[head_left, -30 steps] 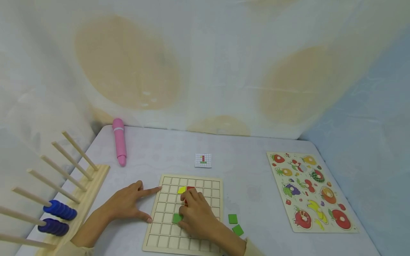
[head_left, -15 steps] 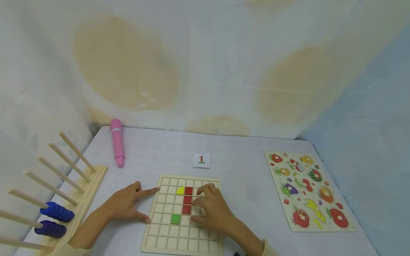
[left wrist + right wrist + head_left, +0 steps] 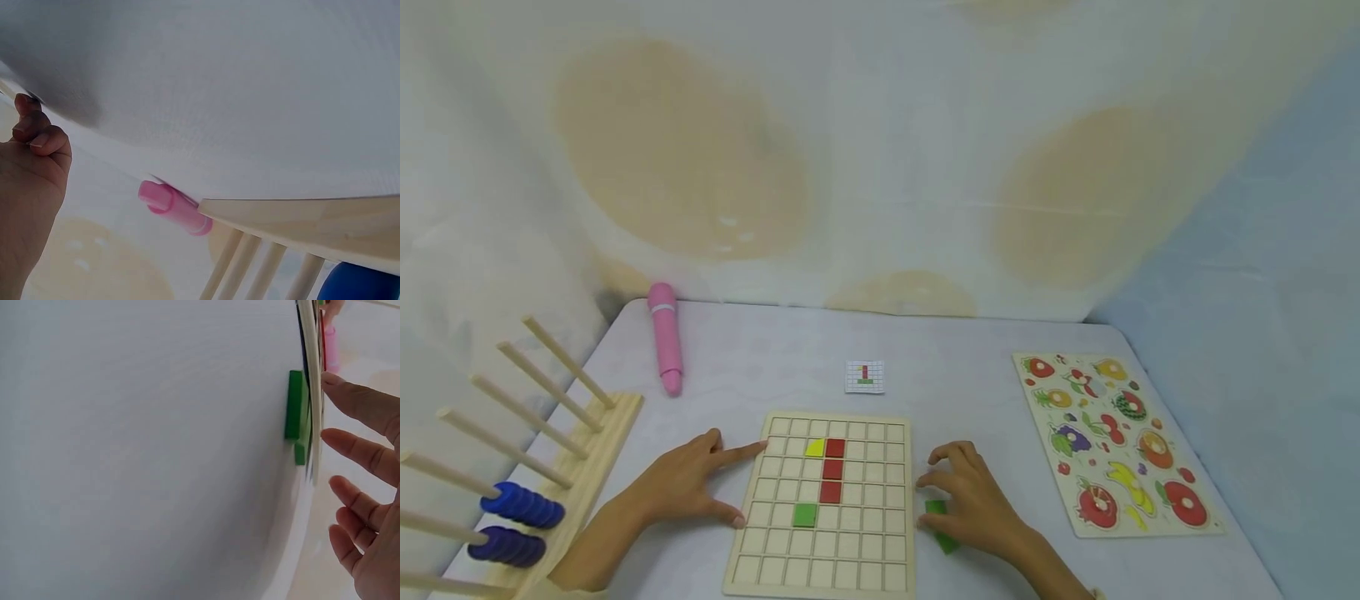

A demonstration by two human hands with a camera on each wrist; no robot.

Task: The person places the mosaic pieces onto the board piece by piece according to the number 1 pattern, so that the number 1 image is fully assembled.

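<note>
A wooden grid board (image 3: 865,546) lies at the front middle of the table in the head view. On it sit a yellow tile (image 3: 815,448), a column of three red tiles (image 3: 832,469) and one green tile (image 3: 805,515). My left hand (image 3: 688,477) touches the board's left edge with spread thumb and index finger. Off the board's right edge, my right hand (image 3: 973,500) hovers over loose green tiles (image 3: 946,543), partly hiding them. Its fingers are spread and hold nothing; the right wrist view shows them apart from the green tiles (image 3: 294,406).
A small pattern card (image 3: 865,377) lies behind the board. A pink microphone-shaped toy (image 3: 666,337) is at the back left. Along the left stands a wooden abacus rack (image 3: 597,446) with blue beads (image 3: 527,505). A fruit puzzle board (image 3: 1116,450) lies at the right.
My right hand has lifted from the red tiles on the board and moved right to the loose green tiles. The red column now shows fully. My left hand stays at the board's edge.
</note>
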